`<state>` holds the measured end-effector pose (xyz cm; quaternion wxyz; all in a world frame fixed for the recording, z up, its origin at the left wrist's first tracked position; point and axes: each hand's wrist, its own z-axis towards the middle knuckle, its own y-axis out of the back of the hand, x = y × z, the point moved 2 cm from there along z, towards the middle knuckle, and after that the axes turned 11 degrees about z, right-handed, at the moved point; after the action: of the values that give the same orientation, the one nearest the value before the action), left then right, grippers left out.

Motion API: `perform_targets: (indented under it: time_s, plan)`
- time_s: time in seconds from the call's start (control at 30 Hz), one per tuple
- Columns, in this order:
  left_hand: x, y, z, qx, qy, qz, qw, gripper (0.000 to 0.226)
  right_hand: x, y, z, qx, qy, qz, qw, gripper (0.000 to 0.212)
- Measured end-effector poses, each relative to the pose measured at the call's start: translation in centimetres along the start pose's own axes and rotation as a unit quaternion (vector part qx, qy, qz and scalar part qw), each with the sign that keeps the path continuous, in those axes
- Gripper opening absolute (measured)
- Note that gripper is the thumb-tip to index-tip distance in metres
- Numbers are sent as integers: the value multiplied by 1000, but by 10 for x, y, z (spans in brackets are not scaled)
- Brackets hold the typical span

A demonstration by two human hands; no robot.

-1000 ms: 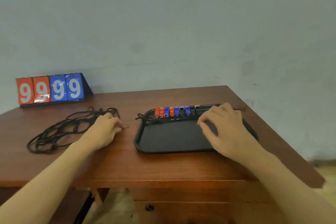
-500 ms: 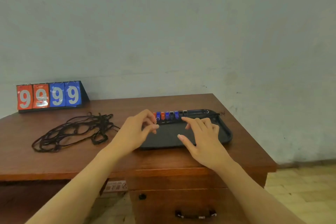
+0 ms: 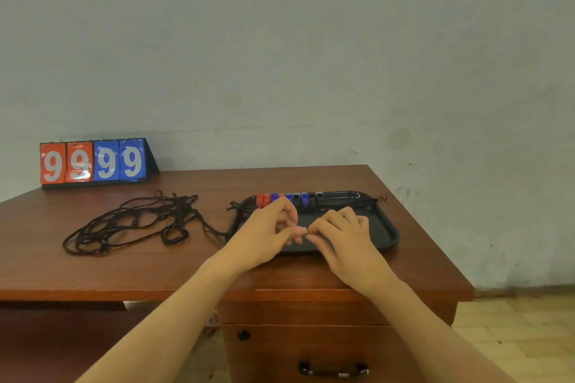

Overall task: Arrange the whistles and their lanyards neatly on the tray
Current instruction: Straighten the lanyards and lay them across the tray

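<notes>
Bare skin of two hands fills the middle of the view: the left hand [image 3: 264,230] and the right hand [image 3: 342,235] meet over the black tray [image 3: 385,232], fingertips almost touching each other. The fingers of both are curled, as if they pinch something thin between them, maybe a piece of cord, but nothing is clearly visible there, so I cannot tell whether they hold anything.

Just behind the hands, along the far edge of the tray, the whistles [image 3: 289,199] stand in one tight row, red ones at the left, then blue, then black. This part of the task looks done, in my judgement. Some thin black cord lies along the row and goes over the left and right rims of the tray.

The larger part of the lanyards [image 3: 133,222] is not on the tray. It lies as a loose tangled heap on the wooden table [image 3: 46,267], to the left, and one strand runs from the heap toward the left edge of the tray. I think this is what remains: to untangle the cords and lay them in order inside the tray.

Further away, a flip scoreboard [image 3: 93,162] showing 9 9 9 9 stands at the back left of the table, well apart from the work. Nothing blocks the tray; the tangle itself seems the main difficulty.
</notes>
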<state>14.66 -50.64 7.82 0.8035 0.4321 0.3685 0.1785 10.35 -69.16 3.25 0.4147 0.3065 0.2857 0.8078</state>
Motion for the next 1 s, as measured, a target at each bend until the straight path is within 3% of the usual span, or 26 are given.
perform_targets:
  time_s: [0.17, 0.43, 0.53, 0.63, 0.8, 1.0]
  plan:
    - [17, 2, -13, -20, -17, 79, 997, 14, -9, 1, 2, -33, -61, 5, 998, 7]
    - [96, 34, -61, -143, 104, 133, 975, 8, -16, 8, 4, -86, -132, -11, 987, 13]
    - [132, 46, -61, -131, 169, 125, 969, 12, -34, 22, 7, -95, -184, -17, 978, 15]
    - [152, 48, -52, -90, 202, 128, 967, 13, -74, 49, 11, -160, -210, 40, 964, 19]
    - [167, 44, -27, -90, 225, 81, 967, 11, -133, 58, 6, -128, -300, 100, 940, 16]
    - [167, 36, -2, -177, 236, -23, 955, 16, -165, 49, 14, -156, -356, 136, 911, 18]
